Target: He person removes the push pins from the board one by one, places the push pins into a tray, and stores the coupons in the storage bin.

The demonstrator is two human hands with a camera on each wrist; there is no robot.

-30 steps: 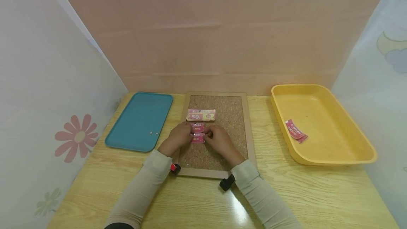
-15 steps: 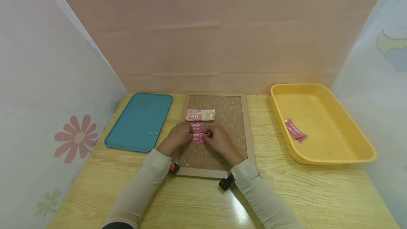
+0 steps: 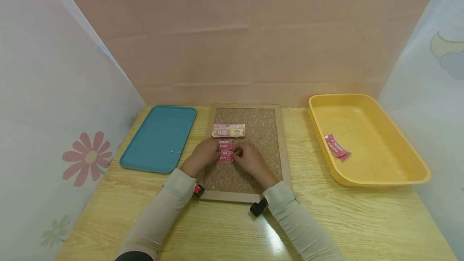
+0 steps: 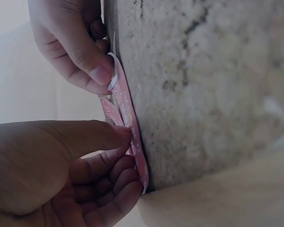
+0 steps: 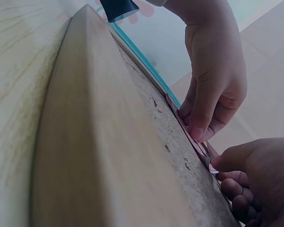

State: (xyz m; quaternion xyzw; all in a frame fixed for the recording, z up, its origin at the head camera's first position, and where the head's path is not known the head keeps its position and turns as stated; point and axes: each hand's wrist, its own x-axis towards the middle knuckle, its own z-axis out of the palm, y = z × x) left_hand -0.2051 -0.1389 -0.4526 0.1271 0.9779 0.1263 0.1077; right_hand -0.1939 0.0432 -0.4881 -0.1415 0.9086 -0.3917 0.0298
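Nearest my head camera is the bare near edge of the tabletop (image 3: 217, 233), and beyond it the corkboard (image 3: 224, 180). The lower coupon (image 3: 225, 157) lies on the cork, towards the board's left edge. My left hand (image 3: 203, 154) has its fingers pinching the coupon's left part; my right hand (image 3: 251, 158) pinches its right end, curling it up slightly. I judge the step in hand to be lining up and fixing this coupon; the next move seems to call for a flat, steady hold and a firm press at its top edge. Just beyond sits the middle coupon (image 3: 225, 145), then the upper coupon (image 3: 228, 133): three on the board. Two pins (image 3: 172, 152) lie near the right edge of the blue tray (image 3: 159, 132). Two overlapping coupons, as far as I can count, the loose coupons (image 3: 334, 145), lie by the left wall of the yellow bin (image 3: 377, 152).
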